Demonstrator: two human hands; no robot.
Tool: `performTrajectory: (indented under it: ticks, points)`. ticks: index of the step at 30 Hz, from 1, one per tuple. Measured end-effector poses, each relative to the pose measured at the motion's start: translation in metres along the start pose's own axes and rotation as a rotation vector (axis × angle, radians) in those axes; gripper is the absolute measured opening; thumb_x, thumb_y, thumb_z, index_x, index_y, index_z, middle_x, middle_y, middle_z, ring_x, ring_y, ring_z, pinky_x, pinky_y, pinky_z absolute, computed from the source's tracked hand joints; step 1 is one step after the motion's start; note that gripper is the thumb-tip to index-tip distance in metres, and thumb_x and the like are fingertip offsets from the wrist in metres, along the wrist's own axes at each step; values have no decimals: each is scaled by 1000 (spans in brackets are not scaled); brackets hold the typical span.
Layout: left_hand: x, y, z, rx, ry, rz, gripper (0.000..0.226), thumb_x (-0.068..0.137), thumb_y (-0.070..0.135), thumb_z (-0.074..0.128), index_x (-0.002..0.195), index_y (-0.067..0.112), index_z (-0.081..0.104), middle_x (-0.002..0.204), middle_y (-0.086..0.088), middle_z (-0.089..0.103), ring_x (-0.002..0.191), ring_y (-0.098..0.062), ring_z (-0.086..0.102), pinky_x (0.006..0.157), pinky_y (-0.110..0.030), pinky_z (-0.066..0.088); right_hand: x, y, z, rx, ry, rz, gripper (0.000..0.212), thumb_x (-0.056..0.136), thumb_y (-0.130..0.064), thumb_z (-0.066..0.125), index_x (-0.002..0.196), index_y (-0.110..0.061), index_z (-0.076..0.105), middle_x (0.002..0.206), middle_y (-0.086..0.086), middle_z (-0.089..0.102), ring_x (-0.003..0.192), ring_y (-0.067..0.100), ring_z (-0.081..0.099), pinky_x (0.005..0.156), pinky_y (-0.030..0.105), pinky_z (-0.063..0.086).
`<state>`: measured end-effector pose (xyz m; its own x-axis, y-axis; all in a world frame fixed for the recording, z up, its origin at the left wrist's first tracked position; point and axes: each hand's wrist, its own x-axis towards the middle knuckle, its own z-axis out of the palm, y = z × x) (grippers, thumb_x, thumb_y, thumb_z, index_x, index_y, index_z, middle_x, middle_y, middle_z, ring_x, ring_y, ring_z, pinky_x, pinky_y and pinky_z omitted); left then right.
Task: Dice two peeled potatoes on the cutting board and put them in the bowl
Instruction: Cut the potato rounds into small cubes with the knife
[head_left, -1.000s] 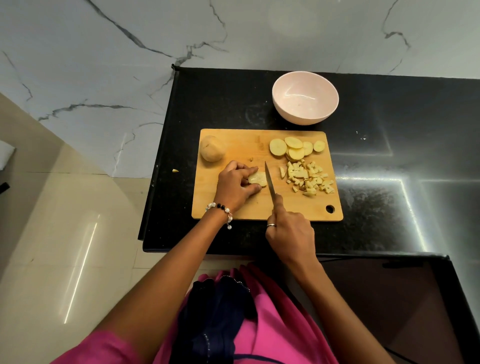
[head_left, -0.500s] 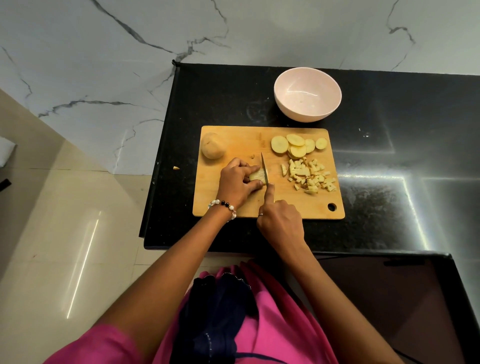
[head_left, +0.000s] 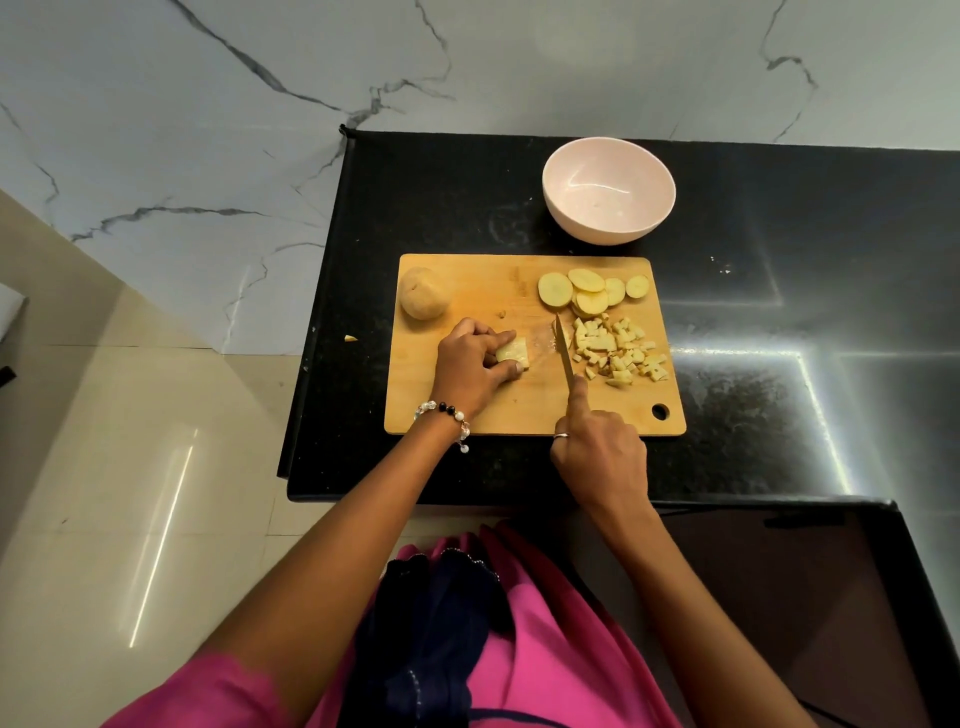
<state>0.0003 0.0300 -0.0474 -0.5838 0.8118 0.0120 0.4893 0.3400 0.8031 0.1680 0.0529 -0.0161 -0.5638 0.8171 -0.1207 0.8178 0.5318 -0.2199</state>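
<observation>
Potato strips (head_left: 513, 353) lie mid-board under our left hand (head_left: 475, 366), which pins them; our right hand (head_left: 597, 457) grips the knife (head_left: 564, 353), blade just left of the diced pile (head_left: 618, 351). We should curl the fingertips back and cut evenly.

bowl (head_left: 609, 189): pale pink | cutting board (head_left: 467, 415): tan wood | counter (head_left: 779, 415): black (speckled) | diced potato (head_left: 618, 351): yellow

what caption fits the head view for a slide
Left hand steadies potato slices while right hand holds knife; bowl empty.
</observation>
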Motion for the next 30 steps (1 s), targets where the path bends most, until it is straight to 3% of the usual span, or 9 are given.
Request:
performTrajectory:
  ticks: [6,19,24,30]
  points:
    - [0,-3,-5,46,-37,33,47,78,19,75,123,13,62,103,3,50,85,-6,50,76,-2,40,-6,-13,0,64,-34,-73,57,97,-24,34,151,-15,17,89,15,64,79,35,60,58,34,36]
    - [0,2,-2,41,-16,19,43,78,15,75,120,9,64,102,-3,52,84,-17,56,85,-26,50,9,-37,12,-88,-86,-118,64,93,-13,35,150,-3,8,91,16,62,75,34,59,56,34,34]
    - [-2,0,1,38,3,45,44,79,14,74,121,7,63,100,-1,48,87,-13,51,84,-22,48,-19,-29,15,-90,-118,-134,66,95,-17,35,150,-6,0,95,14,62,79,33,61,58,33,35]
    - [-1,-2,1,27,-4,41,45,79,13,74,122,8,62,103,-2,50,90,-12,51,82,-11,43,-10,-17,13,-66,-55,-98,62,97,-17,35,151,-8,7,93,15,62,77,34,61,56,33,34]
